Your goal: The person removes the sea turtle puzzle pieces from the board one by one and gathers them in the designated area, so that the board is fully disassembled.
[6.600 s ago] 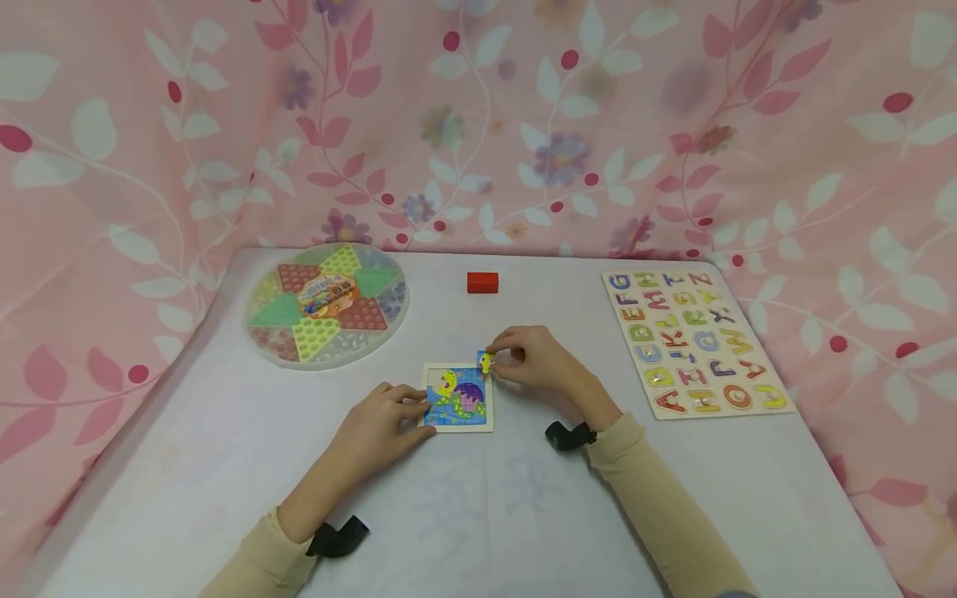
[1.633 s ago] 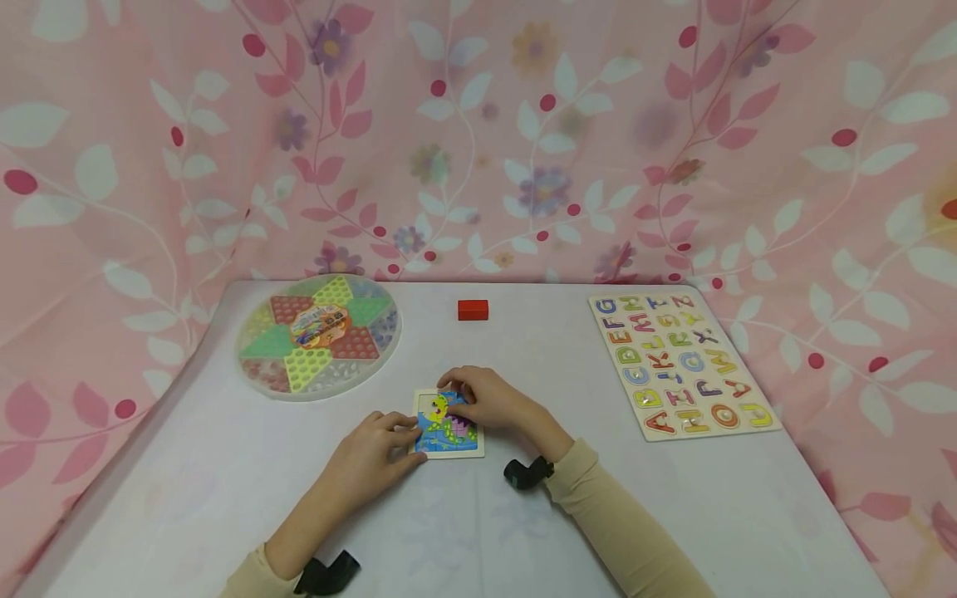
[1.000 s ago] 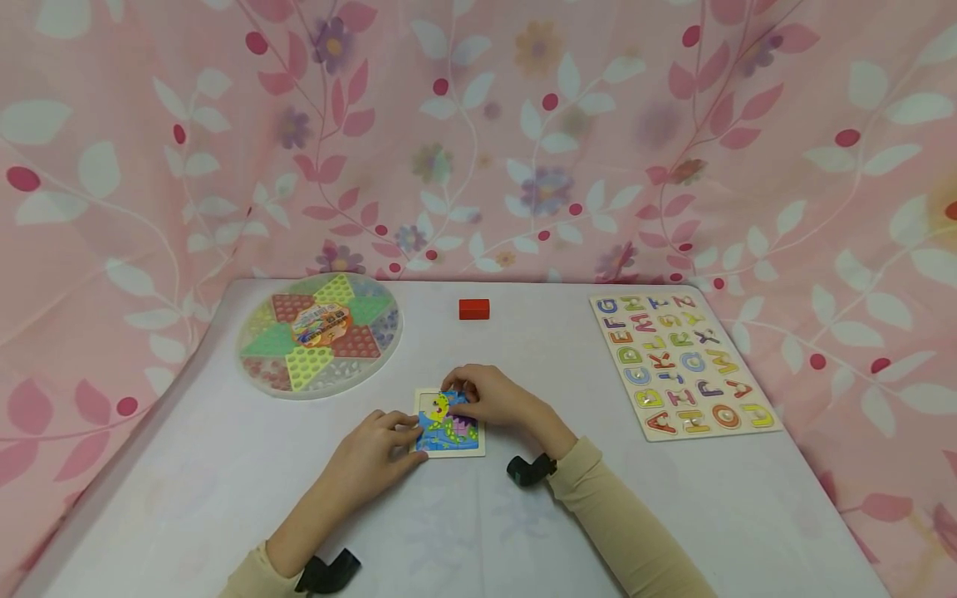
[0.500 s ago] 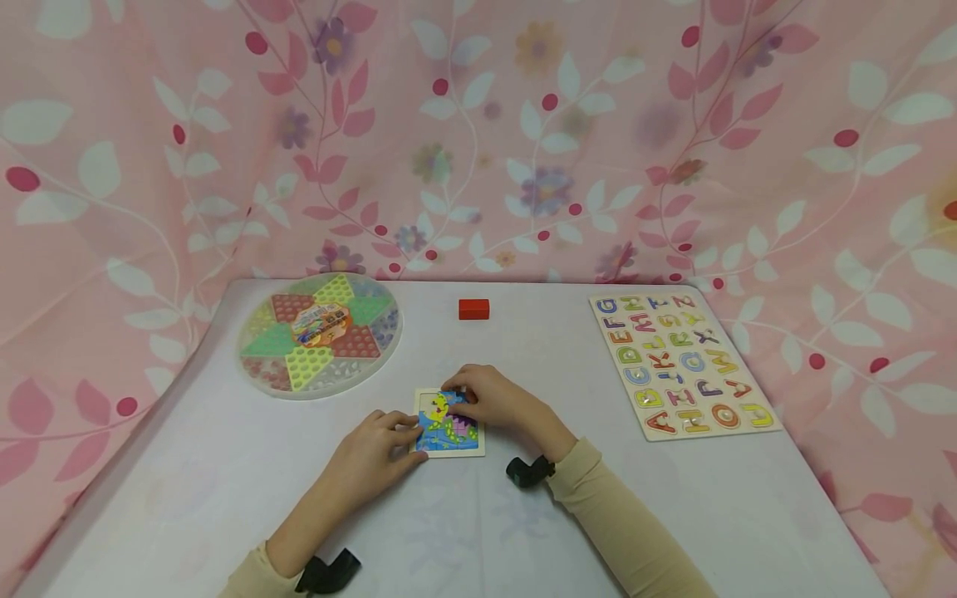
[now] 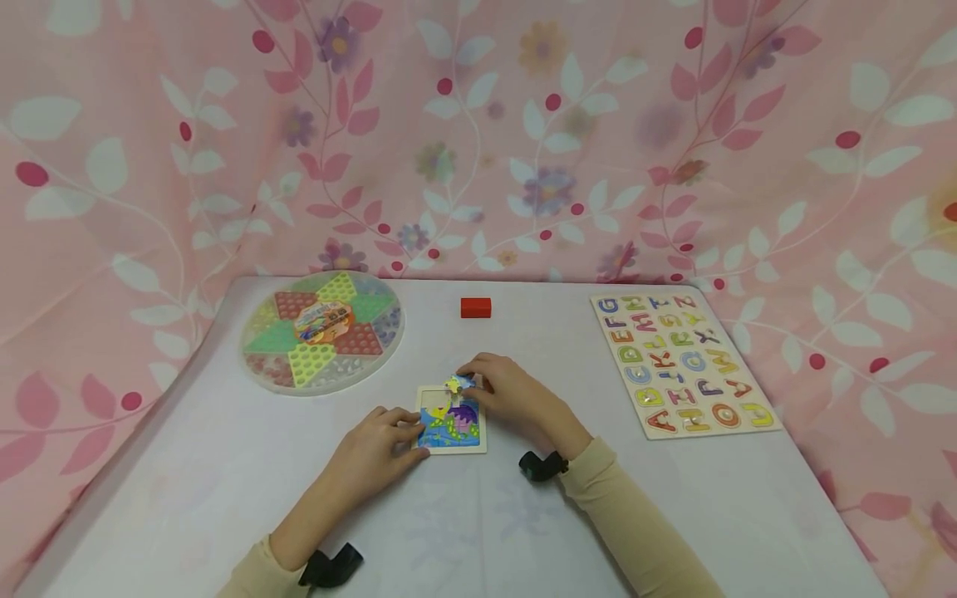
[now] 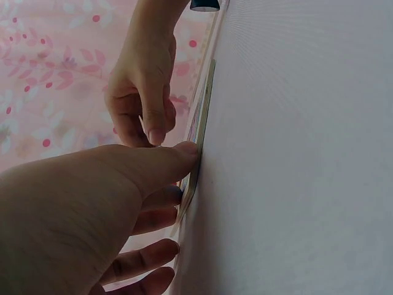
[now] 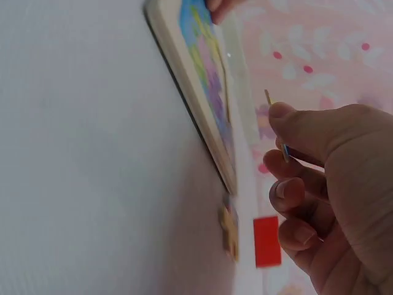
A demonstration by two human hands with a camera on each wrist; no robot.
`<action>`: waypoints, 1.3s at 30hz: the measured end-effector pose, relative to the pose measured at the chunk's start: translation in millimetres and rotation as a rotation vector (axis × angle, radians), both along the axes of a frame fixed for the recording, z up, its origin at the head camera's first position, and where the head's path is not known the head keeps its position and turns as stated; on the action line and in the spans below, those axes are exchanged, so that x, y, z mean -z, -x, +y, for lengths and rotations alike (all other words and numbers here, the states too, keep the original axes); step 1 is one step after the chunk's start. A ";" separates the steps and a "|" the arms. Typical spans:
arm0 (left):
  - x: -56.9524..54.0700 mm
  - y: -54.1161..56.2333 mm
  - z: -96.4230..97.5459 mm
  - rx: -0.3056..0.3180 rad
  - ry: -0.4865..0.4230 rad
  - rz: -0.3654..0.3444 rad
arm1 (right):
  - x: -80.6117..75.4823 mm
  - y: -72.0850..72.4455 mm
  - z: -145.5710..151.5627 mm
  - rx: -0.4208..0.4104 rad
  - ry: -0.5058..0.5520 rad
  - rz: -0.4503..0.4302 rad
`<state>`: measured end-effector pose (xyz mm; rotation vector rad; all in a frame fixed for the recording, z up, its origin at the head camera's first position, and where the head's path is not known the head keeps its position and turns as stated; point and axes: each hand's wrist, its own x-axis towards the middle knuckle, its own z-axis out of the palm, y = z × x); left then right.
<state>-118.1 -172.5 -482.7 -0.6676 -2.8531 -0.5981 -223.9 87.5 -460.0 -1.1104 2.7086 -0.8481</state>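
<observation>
A small square jigsaw puzzle point(image 5: 451, 428) with a turtle picture lies in a pale wooden frame on the table. Its upper part shows bare backing. At the frame's left side, my left hand point(image 5: 381, 453) grips the edge, the thumb by the near corner; the left wrist view shows the thumb point(image 6: 178, 157) against the rim. Above the far right of the frame, my right hand point(image 5: 516, 399) pinches a yellow and blue puzzle piece point(image 5: 454, 384). The right wrist view shows that piece edge-on between thumb and finger, and a small wooden piece point(image 7: 229, 232) lying beyond the frame.
A red block point(image 5: 476, 308) sits behind the puzzle. To the back left lies a round Chinese checkers board point(image 5: 321, 332); on the right is an alphabet board point(image 5: 684, 365). A pink floral curtain point(image 5: 478, 166) hangs behind the white table.
My right hand has lifted the yellow and blue piece off the puzzle and moved slightly up and right, leaving more backing bare. The left hand has stayed on the frame.
</observation>
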 end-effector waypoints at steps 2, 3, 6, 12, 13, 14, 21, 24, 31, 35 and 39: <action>0.0 0.7 0.3 0.003 0.000 -0.002 | -1.2 2.1 10.3 0.046 0.016 0.014; -0.1 1.0 0.4 0.004 0.001 -0.004 | -1.4 3.2 16.2 0.069 0.022 0.017; -0.9 1.5 0.3 0.007 0.002 -0.006 | -1.1 4.7 35.6 0.129 0.045 0.009; -2.3 2.3 -1.2 0.010 0.006 0.000 | 9.1 4.7 71.4 0.147 0.090 0.017; -2.3 2.3 -1.5 0.010 0.005 0.001 | 11.2 4.6 76.1 0.150 0.095 0.011; -2.2 2.2 -1.6 0.011 0.003 0.002 | 12.9 4.3 80.2 0.155 0.099 0.006; -1.5 0.0 -0.9 -0.009 -0.005 -0.022 | 27.1 4.2 95.0 0.175 0.138 -0.027; -1.2 -1.2 -0.3 -0.015 -0.004 -0.042 | 33.2 3.3 95.2 0.157 0.152 -0.008; -0.7 -0.8 -0.1 -0.009 0.001 -0.033 | 39.2 2.7 98.4 0.167 0.171 0.025; -0.7 0.3 -0.1 -0.003 -0.002 -0.023 | 39.2 3.8 101.8 0.174 0.172 0.004; -0.9 0.9 -0.1 0.000 -0.002 -0.024 | 39.2 5.3 103.1 0.165 0.180 -0.002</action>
